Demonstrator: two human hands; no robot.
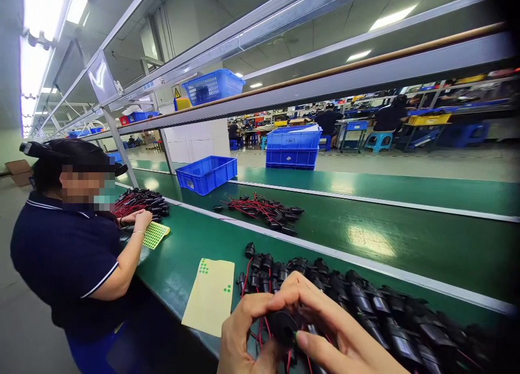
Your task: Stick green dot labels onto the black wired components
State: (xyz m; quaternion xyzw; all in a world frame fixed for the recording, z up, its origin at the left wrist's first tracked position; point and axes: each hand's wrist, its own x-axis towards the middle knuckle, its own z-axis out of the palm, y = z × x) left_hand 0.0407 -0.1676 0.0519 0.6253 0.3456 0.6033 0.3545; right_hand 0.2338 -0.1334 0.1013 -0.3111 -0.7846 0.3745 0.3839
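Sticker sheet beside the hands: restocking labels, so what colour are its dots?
Green dots on the pale yellow sticker sheet, head view.

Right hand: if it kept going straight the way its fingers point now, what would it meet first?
The right hand points left, fingers over the round black part. It would meet the left hand first, whose fingers hold that same part. Depth between the fingertips is unclear.

Both hands meet low in view, the left hand (244, 336) curled in a pinching grip, the right hand (337, 330) with fingers extended leftward.
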